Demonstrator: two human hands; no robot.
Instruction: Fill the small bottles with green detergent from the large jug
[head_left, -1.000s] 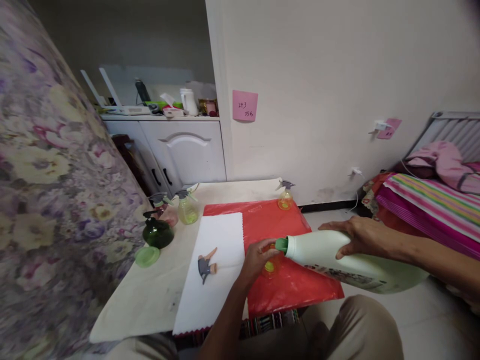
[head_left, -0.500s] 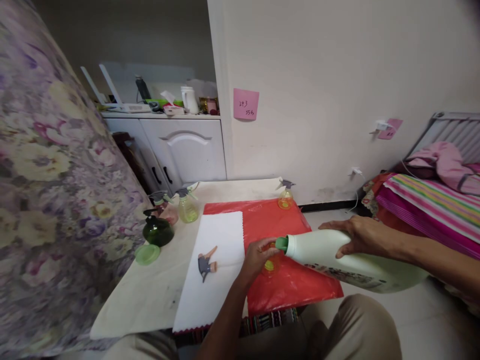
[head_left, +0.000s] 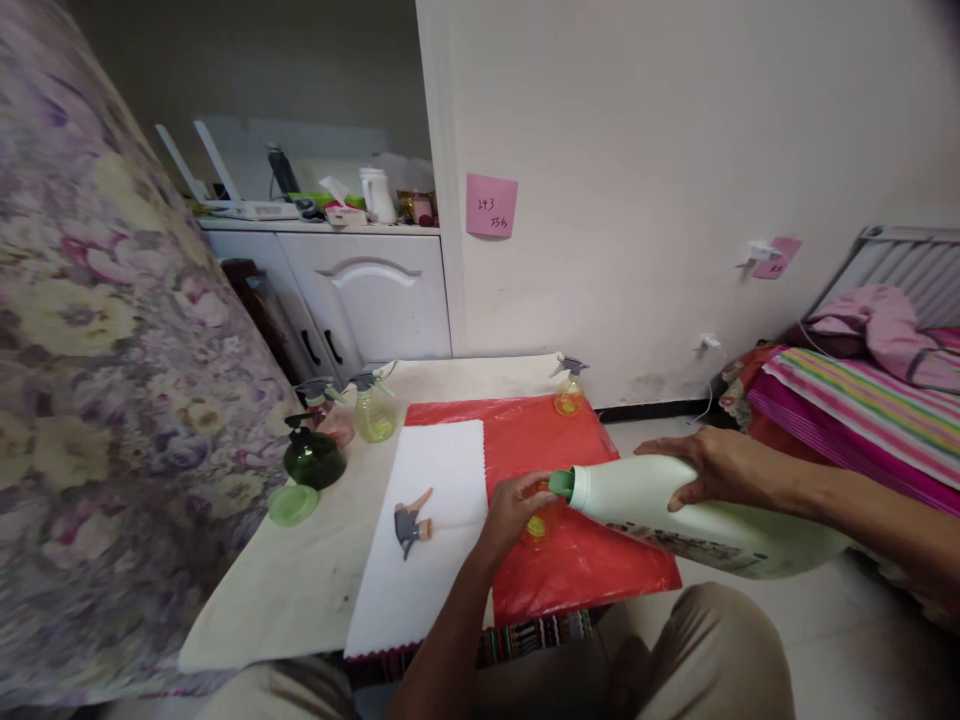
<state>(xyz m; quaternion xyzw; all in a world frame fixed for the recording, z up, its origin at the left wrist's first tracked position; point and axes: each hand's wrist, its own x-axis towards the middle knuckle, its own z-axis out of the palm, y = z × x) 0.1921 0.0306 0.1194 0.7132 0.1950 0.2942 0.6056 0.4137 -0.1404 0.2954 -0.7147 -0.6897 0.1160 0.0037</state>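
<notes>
My right hand (head_left: 724, 467) grips a large pale green jug (head_left: 697, 518) lying tilted on its side, its green spout (head_left: 561, 484) pointing left. Just below the spout, my left hand (head_left: 512, 512) wraps around a small orange bottle (head_left: 538, 524) with yellow liquid in it, standing on a red sheet (head_left: 559, 560). A detached grey and orange spray head (head_left: 409, 524) lies on a white cloth (head_left: 427, 540) to the left of that hand.
At the table's left stand a dark green bottle (head_left: 313, 456), a loose green cap (head_left: 293, 503) and two spray bottles (head_left: 373, 410). Another small spray bottle (head_left: 569, 390) stands at the far edge. Flowered fabric (head_left: 97, 380) fills the left. A bed (head_left: 870, 390) lies right.
The yellow liquid in the small orange bottle shows more plainly now. Both hands and the jug stay almost where they were; the view has shifted slightly.
</notes>
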